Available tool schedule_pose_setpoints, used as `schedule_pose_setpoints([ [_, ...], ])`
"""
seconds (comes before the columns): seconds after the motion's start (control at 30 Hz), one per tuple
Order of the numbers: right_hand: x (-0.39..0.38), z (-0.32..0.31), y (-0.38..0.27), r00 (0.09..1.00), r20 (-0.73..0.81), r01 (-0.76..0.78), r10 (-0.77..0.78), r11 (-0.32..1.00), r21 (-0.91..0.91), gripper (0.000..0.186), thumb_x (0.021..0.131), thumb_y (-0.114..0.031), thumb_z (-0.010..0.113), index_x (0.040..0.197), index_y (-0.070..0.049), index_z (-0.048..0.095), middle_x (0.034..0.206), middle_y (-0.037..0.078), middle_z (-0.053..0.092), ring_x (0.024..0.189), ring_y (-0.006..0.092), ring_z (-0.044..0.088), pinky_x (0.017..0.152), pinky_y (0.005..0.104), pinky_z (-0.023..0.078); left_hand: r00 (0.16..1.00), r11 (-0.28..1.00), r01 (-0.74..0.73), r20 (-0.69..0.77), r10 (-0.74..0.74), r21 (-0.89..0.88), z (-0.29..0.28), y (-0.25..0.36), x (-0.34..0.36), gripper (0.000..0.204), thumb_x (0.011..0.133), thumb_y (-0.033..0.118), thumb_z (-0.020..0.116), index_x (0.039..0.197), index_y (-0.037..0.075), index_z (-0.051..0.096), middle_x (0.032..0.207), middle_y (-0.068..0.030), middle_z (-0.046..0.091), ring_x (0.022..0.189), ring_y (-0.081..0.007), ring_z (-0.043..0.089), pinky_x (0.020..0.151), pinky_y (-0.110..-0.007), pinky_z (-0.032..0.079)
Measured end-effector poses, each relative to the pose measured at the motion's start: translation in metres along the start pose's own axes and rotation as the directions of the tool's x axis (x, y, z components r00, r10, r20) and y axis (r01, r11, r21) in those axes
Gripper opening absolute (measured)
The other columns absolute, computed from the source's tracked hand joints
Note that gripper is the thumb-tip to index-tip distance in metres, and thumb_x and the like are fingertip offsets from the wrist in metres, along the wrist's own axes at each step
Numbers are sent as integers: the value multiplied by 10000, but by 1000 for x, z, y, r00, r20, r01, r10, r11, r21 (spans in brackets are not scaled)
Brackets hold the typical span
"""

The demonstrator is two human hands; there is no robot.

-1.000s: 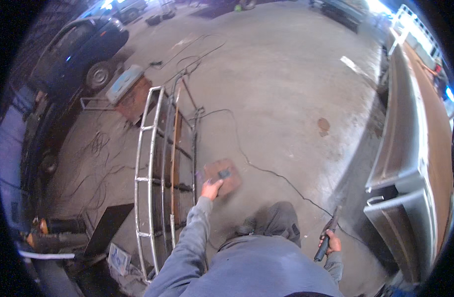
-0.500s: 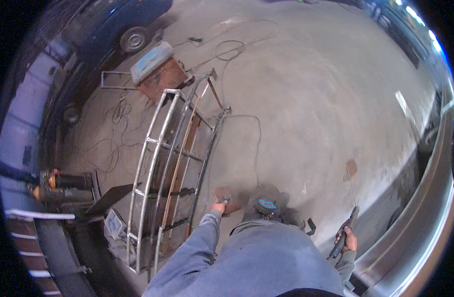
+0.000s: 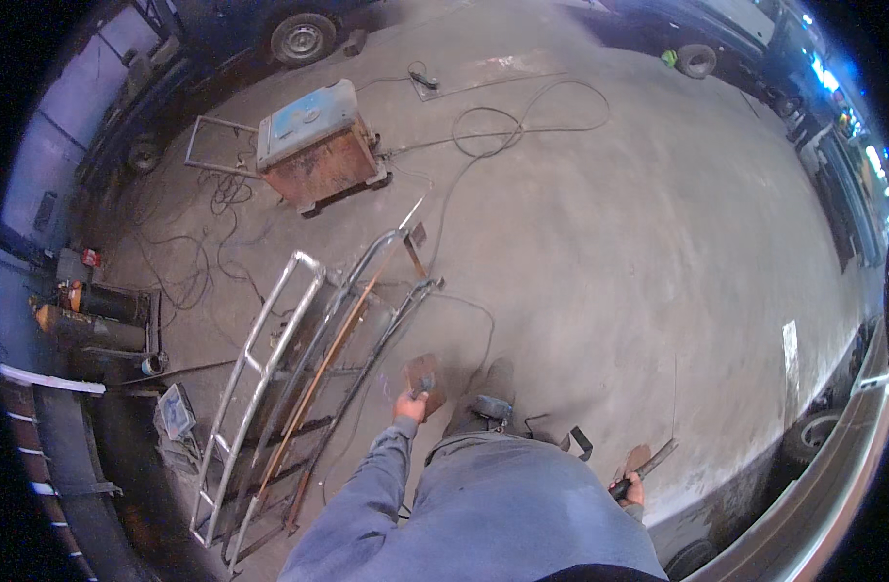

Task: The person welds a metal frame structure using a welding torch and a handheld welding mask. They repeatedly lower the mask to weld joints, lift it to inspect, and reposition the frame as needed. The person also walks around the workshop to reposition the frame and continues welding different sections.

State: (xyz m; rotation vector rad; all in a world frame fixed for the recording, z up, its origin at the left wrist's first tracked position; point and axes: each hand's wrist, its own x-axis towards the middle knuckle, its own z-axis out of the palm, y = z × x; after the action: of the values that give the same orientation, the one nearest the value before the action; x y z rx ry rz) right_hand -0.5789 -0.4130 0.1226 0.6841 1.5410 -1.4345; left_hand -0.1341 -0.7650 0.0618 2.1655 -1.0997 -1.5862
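My left hand [image 3: 411, 404] is closed on a small dark grip at the face of a brown rectangular plate [image 3: 427, 374], just right of the tubular metal frame [image 3: 260, 373]. What kind of plate it is, I cannot tell. On the right side, low down, my right hand [image 3: 632, 490] wraps around a dark electrode holder [image 3: 650, 468]. From its far end a thin welding rod [image 3: 674, 398] sticks out over the floor. A rusty brown patch [image 3: 638, 456] on the floor shows just behind the holder.
Beyond the frame stands a rusty box-shaped machine [image 3: 313, 145] with a blue-grey top. Cables [image 3: 488, 131] loop over the concrete floor. Gas cylinders [image 3: 95, 315] lie at the left. A long metal beam [image 3: 803, 514] runs along the right edge. Vehicles are parked at the back.
My view has shifted, so the floor, machine and frame sit lower in the picture. My right hand is lower and further left, still holding the electrode holder. My left hand keeps hold of the plate.
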Motion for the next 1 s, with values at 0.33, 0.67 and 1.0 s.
schedule_pose_setpoints([
  [0.33,143,184,-115,992,-80,-114,101,977,-181,194,682,-144,631,811,-111,490,643,96,493,578,292,541,568,474,496,891,885,-435,-63,450,167,19,317,153,434,808,297,645,1141,21,607,1064,-192,659,1002,-344,617,871,-390,464],
  [0.67,306,263,-162,985,-174,-104,1,808,-580,204,708,-232,670,705,-73,543,667,67,529,542,212,507,531,386,447,970,897,-88,-168,176,432,25,427,302,477,783,355,656,1159,65,611,1113,-186,641,1073,-332,594,930,-392,447],
  [1.0,286,449,-208,957,-290,-154,19,879,-451,269,729,-272,685,785,-53,539,668,61,522,545,203,501,514,365,440,976,793,-117,-79,204,598,7,712,484,539,773,365,668,1193,35,591,1130,-197,632,1065,-329,600,929,-377,458],
])
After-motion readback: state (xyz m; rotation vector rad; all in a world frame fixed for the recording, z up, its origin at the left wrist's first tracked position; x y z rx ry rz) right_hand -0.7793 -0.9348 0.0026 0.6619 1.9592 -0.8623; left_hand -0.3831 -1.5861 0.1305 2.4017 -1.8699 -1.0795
